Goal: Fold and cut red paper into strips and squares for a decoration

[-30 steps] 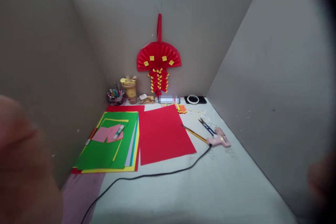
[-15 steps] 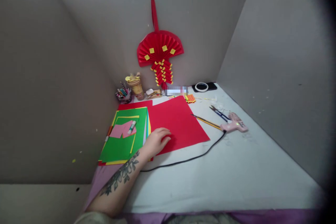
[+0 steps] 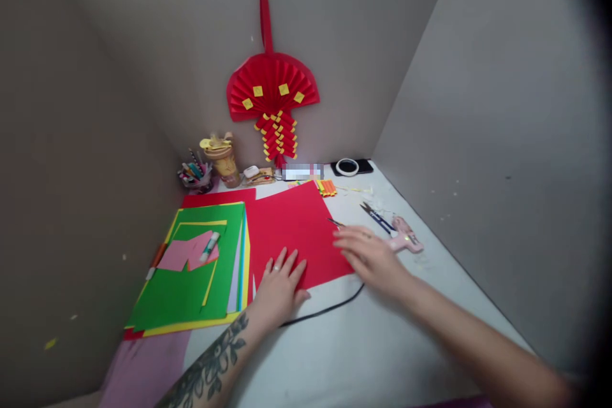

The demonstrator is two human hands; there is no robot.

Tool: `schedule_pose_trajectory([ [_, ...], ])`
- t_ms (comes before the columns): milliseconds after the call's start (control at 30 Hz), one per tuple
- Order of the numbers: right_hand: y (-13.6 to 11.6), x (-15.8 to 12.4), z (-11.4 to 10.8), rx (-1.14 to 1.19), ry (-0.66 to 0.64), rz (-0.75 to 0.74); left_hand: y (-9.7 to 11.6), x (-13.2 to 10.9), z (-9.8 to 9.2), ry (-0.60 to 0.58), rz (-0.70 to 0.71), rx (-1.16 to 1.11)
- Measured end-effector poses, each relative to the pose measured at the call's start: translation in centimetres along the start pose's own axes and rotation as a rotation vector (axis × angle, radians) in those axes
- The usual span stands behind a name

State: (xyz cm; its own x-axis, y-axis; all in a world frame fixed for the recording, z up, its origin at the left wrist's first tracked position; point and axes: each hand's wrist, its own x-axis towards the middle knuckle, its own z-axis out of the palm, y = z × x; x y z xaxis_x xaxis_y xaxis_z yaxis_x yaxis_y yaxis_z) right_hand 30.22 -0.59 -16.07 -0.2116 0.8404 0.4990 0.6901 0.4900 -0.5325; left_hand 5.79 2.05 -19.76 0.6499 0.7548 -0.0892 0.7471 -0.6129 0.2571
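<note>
Red sheet (image 3: 291, 223) is pressed flat under the left hand (image 3: 277, 287), fingers spread with nothing gripped, probably so it doesn't slide. The right hand (image 3: 375, 258) is loosely curled over the sheet's right edge; can't tell if anything's grasped. Well beyond the left fingers, pens (image 3: 194, 170) are kept upright in a small tub (image 3: 201, 186), presumably for easy picking. Contents of the tall cup (image 3: 228, 171) beside it can't be made out.

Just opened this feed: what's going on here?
A person has the left hand spread on the near part of a red paper sheet. The right hand is at the sheet's right edge, over a slim pointed tool, mostly hidden; contact is unclear. Blue-handled scissors and a pink glue gun lie to the right, stacked coloured paper to the left. A red paper fan hangs behind.
</note>
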Motion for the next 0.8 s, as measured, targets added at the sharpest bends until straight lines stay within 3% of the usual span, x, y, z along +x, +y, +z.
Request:
schedule_pose_trajectory([
  [133,-0.2,-4.5,4.0,-0.064,-0.287,0.115,-0.2,-0.4,1.5,0.008,0.03,0.011],
  [233,-0.9,-6.6,5.4,-0.131,-0.421,0.106,-0.3,-0.3,1.7,0.035,0.034,-0.004],
  [367,-1.3,-7.0,5.4,-0.085,-0.409,0.044,-0.1,-0.8,1.0,0.138,-0.01,-0.041],
  [467,-1.4,-6.9,4.9,-0.029,-0.367,0.007,0.2,-2.6,-0.3,0.18,-0.058,-0.061],
  [567,-1.4,-7.3,3.1,0.032,-0.362,-0.02,0.6,-5.8,-2.0,0.052,-0.117,-0.046],
  [667,-0.8,-8.1,-0.1,0.126,-0.389,-0.012,1.7,-9.5,-3.6,-0.187,-0.114,-0.107],
  [767,0.4,-8.3,-2.8,0.222,-0.518,0.026,3.1,-11.9,-4.7,-0.481,0.13,-0.383],
  [800,0.7,-8.0,-3.2,0.224,-0.545,0.041,3.5,-11.9,-4.9,-0.528,0.199,-0.47],
])
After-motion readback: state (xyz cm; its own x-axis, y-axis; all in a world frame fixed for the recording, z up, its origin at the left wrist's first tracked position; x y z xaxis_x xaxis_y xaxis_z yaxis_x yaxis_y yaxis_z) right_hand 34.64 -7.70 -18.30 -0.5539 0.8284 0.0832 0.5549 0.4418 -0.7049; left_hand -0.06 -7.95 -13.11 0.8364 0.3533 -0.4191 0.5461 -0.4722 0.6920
